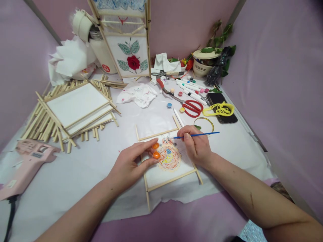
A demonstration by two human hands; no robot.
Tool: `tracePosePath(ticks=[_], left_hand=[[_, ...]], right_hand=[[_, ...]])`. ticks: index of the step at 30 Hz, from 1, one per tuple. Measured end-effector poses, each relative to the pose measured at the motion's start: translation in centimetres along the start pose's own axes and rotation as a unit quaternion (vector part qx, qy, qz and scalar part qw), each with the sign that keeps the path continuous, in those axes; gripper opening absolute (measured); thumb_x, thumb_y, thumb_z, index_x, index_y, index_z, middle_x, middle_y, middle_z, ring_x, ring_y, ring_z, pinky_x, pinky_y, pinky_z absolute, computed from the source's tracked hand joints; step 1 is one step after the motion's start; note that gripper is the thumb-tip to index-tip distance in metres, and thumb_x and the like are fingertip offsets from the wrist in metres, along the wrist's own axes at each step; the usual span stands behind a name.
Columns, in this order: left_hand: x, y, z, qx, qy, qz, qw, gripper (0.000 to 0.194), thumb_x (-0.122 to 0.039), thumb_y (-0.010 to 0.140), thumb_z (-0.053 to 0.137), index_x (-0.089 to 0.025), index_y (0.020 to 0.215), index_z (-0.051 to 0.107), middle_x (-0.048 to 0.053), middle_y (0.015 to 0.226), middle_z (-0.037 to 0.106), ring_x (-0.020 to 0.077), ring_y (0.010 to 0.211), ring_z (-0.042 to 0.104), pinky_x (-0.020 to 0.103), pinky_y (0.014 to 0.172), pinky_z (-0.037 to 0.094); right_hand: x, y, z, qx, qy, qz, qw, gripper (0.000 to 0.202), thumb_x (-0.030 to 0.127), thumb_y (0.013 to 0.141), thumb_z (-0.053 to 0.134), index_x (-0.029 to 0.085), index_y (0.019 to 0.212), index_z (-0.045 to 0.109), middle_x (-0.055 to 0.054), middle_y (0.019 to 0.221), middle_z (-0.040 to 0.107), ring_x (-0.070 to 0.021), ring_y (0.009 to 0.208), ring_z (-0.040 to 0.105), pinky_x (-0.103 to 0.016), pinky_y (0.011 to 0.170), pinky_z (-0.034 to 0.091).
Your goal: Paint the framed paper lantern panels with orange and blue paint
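A white sheet in a wooden-stick frame [174, 178] lies at the centre front, bearing a dotted drawing [169, 158] of a round figure in orange, yellow and blue. My right hand [195, 144] is closed round a thin blue brush [207, 134], its tip pointing left over the top of the drawing. At the frame's left side, my left hand [135, 159] holds two small orange paint pots [156, 155] between thumb and fingers, beside the drawing.
Stick frames [78, 104] rest on a stick pile at left, above a pink glue gun [31, 164]. Behind stands a lantern panel with a rose [133, 62]. Red-handled scissors [193, 108], markers [194, 95], yellow cord [222, 109], a phone [227, 118] and a bowl [202, 69] are at right.
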State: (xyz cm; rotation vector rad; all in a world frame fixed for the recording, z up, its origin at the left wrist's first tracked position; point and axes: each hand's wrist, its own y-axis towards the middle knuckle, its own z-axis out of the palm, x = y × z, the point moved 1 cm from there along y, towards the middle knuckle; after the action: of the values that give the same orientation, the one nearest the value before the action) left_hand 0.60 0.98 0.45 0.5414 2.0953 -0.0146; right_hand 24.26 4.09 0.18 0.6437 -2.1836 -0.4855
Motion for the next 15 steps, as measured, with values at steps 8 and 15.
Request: tracePosePath(ticks=[8,15], left_hand=[[0.01,0.1,-0.06,0.0,-0.01,-0.011,1.0,0.046,-0.031,0.084,0.07,-0.026,0.129,0.06,0.007,0.111,0.073,0.0212,0.096,0.069,0.034,0.084,0.055],[-0.3,0.07,-0.3,-0.013,-0.054,-0.031,0.998,0.047,-0.025,0.083,0.071,-0.026,0.129,0.061,0.005,0.108,0.073,0.019,0.092,0.069,0.032,0.085,0.055]], right_hand=[[-0.1,-0.34,-0.12,-0.049,0.018,0.009,0.999,0.02,0.019,0.094,0.038,0.021,0.084,0.056,-0.003,0.077,0.061,-0.0165,0.07,0.055,-0.034,0.067,0.044],[0.07,-0.21,-0.03,-0.131,0.159,0.101,0.973,0.023,0.027,0.098,0.041,0.019,0.091,0.061,-0.002,0.077,0.064,-0.0139,0.067,0.058,-0.03,0.063,0.047]])
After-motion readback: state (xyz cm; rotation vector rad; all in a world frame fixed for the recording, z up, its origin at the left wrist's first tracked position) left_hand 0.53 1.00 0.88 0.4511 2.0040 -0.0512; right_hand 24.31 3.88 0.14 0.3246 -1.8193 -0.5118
